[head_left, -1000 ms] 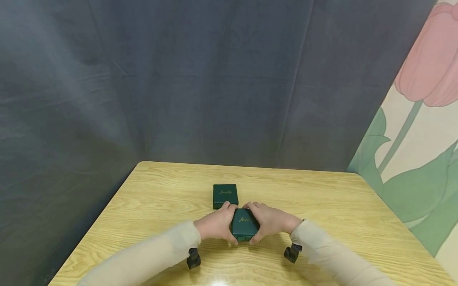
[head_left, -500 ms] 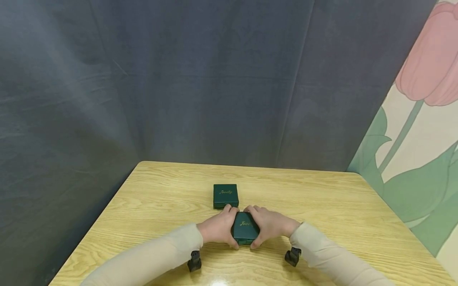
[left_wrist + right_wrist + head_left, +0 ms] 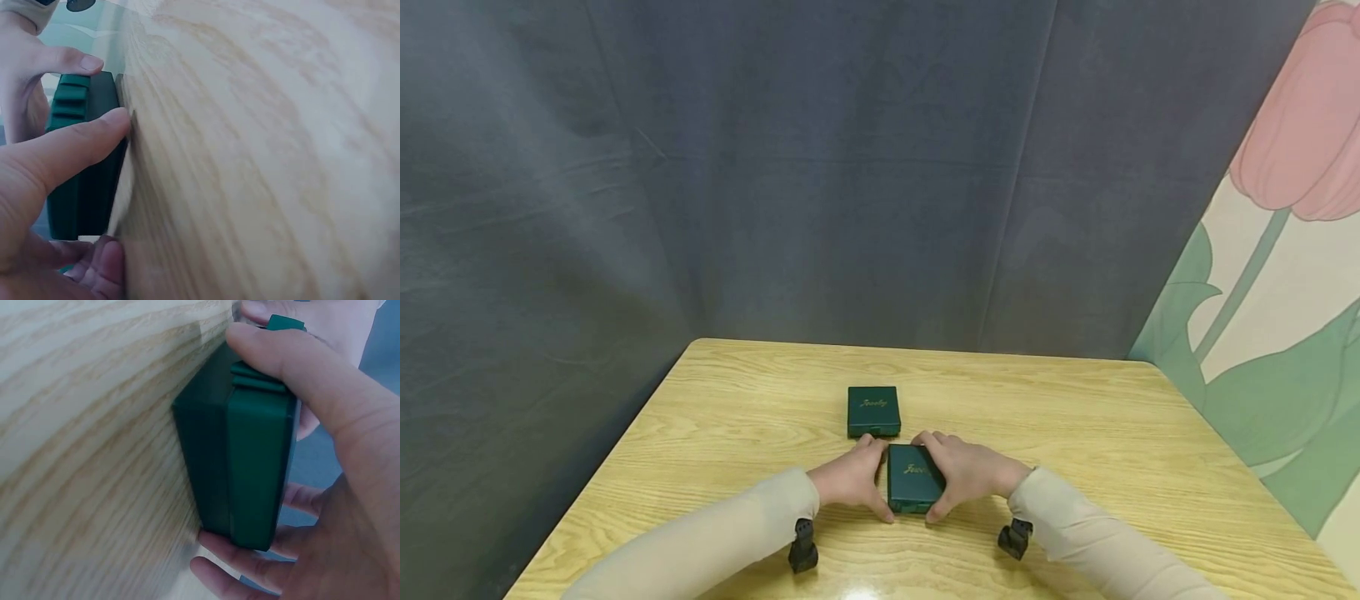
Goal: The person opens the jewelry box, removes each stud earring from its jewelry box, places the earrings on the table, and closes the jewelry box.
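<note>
The left hand (image 3: 848, 481) has drawn off the near box (image 3: 913, 485), fingers apart. The right hand (image 3: 968, 468) curls round that box on the surface (image 3: 1060, 417); a one-sided push could knock the far box (image 3: 873, 410) askew.
</note>
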{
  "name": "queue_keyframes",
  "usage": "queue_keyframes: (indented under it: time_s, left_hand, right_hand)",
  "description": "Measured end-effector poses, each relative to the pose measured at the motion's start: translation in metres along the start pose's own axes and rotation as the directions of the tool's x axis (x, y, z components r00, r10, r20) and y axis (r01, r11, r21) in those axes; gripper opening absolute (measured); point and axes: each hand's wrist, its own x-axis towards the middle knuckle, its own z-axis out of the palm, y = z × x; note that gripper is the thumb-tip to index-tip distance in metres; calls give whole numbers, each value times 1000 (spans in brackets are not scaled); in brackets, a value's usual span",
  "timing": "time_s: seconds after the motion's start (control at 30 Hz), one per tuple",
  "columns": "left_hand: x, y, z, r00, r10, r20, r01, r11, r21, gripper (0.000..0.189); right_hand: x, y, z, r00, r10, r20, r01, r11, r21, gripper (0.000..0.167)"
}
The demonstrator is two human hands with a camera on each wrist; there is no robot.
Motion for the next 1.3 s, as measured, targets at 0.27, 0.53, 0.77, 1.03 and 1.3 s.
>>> queue_keyframes:
  time_s: [0.27, 0.53, 0.77, 1.03, 1.3]
  left_hand:
    - [5, -8, 5, 1000, 7, -2, -7, 994, -105, 100]
    - [4, -8, 5, 1000, 17, 9, -15, 991, -136, 96]
    - [4, -8, 3, 999, -4, 36, 8, 991, -131, 90]
    - [6, -9, 5, 999, -7, 38, 11, 993, -118, 88]
    - [6, -8, 5, 999, -4, 33, 8, 994, -111, 80]
  right_hand:
    - [1, 2, 2, 1000, -9, -6, 9, 1000, -1, 93]
    - [-4, -6, -2, 997, -74, -21, 72, 995, -70, 106]
    - [-6, -18, -6, 989, -145, 9, 145, 986, -84, 87]
    - [-1, -22, -3, 993, -112, 26, 114, 986, -123, 72]
    - [3, -22, -3, 995, -97, 18, 98, 984, -147, 66]
